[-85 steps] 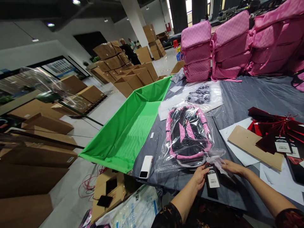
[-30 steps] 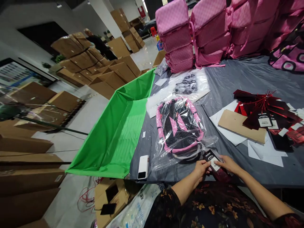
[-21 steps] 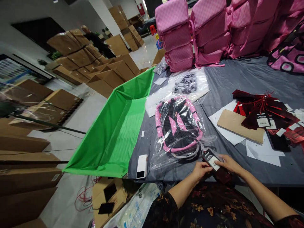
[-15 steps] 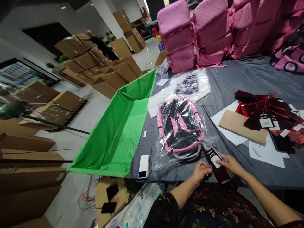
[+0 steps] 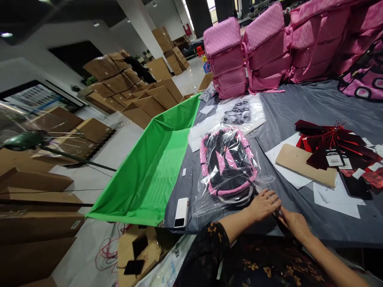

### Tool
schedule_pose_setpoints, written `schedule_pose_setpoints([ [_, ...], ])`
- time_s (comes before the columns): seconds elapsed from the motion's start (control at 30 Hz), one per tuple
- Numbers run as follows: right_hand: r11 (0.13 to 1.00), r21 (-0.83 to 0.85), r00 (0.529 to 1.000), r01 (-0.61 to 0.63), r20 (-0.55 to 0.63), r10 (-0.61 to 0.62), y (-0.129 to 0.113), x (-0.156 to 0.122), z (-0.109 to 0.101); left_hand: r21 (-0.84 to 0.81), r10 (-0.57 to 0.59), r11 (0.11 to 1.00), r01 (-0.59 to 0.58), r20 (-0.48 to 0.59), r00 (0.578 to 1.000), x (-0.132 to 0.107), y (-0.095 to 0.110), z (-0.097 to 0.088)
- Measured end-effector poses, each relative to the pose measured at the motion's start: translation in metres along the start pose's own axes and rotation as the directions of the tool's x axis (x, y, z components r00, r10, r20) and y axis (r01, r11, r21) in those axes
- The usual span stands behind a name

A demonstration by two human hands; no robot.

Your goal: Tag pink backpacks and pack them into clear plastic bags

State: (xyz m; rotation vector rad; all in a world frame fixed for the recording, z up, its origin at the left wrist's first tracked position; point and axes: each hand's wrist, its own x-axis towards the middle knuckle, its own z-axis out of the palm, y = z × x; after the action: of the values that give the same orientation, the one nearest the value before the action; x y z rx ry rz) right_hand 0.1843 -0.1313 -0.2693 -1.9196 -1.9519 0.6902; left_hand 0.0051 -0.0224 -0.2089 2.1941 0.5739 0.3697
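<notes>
The left hand [image 5: 265, 204] lay palm down at lower right of centre, its fingers bent over the upper part of a dark tag [image 5: 279, 225]; whether they gripped it could not be told. The right hand [image 5: 296, 225], just beside it toward the lower right, pinched the tag's edge between thumb and fingers. Most of the tag was hidden beneath the two hands.

Just above the left hand, near the middle of the frame, a pink-and-black backpack [image 5: 227, 160] lay in a clear plastic bag [image 5: 206, 204] on the grey table cover [image 5: 302, 101]. Left of it were a white device [image 5: 181, 212] and, farther out, a green fabric trough [image 5: 149, 184]. Above it lay a printed white bag [image 5: 239, 113].

At right, a brown card [image 5: 305, 166] rested on white papers, near a fanned bundle of red tags [image 5: 332, 137]. Pink bags [image 5: 227, 59] stood stacked across the upper right; brown cartons [image 5: 115, 83] filled the upper left.
</notes>
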Motion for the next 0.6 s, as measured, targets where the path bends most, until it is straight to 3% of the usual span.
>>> schedule_pose_setpoints([
  [0.07, 0.997, -0.042, 0.998, 0.06, -0.025, -0.061, -0.001, -0.013, 0.007, 0.125, 0.154, 0.976, -0.18, 0.193, 0.969, 0.017, -0.008, -0.005],
  [0.13, 0.991, -0.058, 0.992, 0.119, -0.046, -0.121, 0.0, -0.028, 0.015, 0.111, 0.181, 0.969, -0.219, 0.279, 0.943, 0.02, -0.018, -0.006],
  [0.27, 0.974, -0.062, 0.97, 0.217, -0.094, -0.222, 0.007, -0.054, 0.033, 0.104, 0.2, 0.961, -0.256, 0.374, 0.906, -0.002, -0.031, -0.003],
  [0.43, 0.972, -0.065, 0.965, 0.226, -0.12, -0.233, 0.009, -0.064, 0.048, 0.103, 0.156, 0.974, -0.201, 0.336, 0.929, -0.019, -0.032, 0.003],
  [0.6, 0.968, -0.046, 0.968, 0.249, -0.024, -0.25, 0.01, -0.071, 0.029, 0.085, 0.1, 0.989, -0.123, 0.233, 0.967, -0.017, -0.026, 0.001],
])
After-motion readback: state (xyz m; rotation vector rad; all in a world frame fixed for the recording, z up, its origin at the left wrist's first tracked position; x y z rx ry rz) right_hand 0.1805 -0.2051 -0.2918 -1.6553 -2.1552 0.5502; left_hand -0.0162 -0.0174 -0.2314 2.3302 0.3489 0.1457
